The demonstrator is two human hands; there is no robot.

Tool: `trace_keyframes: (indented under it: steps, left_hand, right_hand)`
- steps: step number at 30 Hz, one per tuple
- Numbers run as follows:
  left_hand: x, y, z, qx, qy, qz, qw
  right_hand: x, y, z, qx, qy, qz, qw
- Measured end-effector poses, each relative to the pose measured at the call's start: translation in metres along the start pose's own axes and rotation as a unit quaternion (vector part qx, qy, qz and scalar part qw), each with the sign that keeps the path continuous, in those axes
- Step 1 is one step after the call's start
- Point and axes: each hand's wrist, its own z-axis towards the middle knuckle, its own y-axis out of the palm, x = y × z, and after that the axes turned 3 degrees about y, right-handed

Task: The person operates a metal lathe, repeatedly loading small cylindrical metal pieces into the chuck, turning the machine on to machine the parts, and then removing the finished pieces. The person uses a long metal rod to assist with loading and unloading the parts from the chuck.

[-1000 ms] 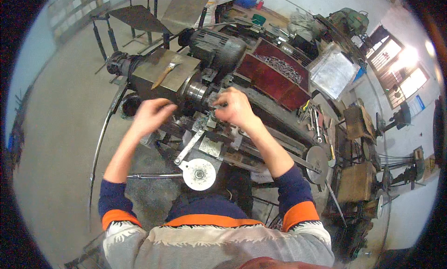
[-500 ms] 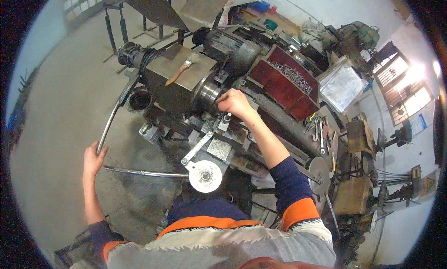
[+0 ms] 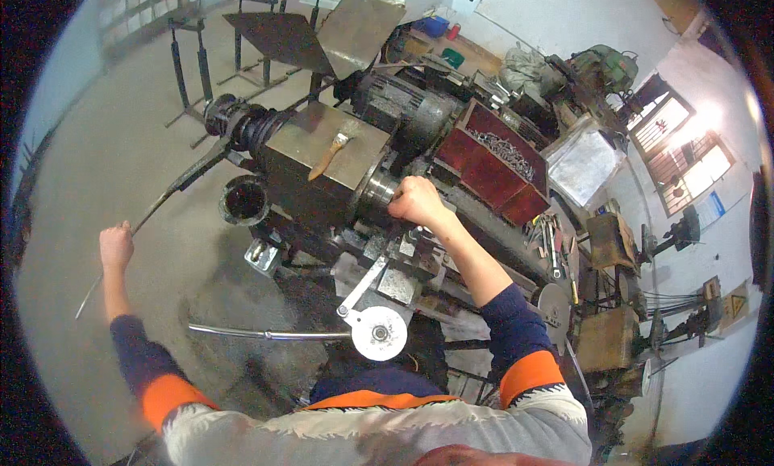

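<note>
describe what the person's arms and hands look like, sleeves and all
Both hands, the left hand and the right hand, are bare, with no gloves, and the forearms are uncovered. The sleeves are pushed up toward the elbows: dark navy sleeves ending in a broad orange band, then a pale grey-white knit with a dark zigzag edge at the shoulders. No watch or rings are visible.

Only a few signs here: a small yellow warning sign [image 3: 734, 306] on the wall at about 3 o'clock, and a blue-and-white notice sheet [image 3: 709, 210] by the bright window, slightly above it. No screens or packages.
</note>
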Motion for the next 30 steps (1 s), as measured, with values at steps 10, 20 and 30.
trace_keyframes:
  steps: [10,20,30]
  left_hand:
    - [0.110,-0.040,0.033,0.163,-0.087,-0.337,0.923]
    - [0.301,0.106,0.014,-0.308,0.050,-0.260,0.914]
    - [0.224,0.094,-0.012,-0.296,0.105,-0.261,0.913]
  right_hand:
    - [0.002,-0.037,-0.028,0.009,-0.012,0.146,0.989]
    - [0.102,-0.085,-0.199,0.121,0.128,0.122,0.977]
    - [0.227,-0.075,-0.399,0.152,0.456,0.050,0.875]
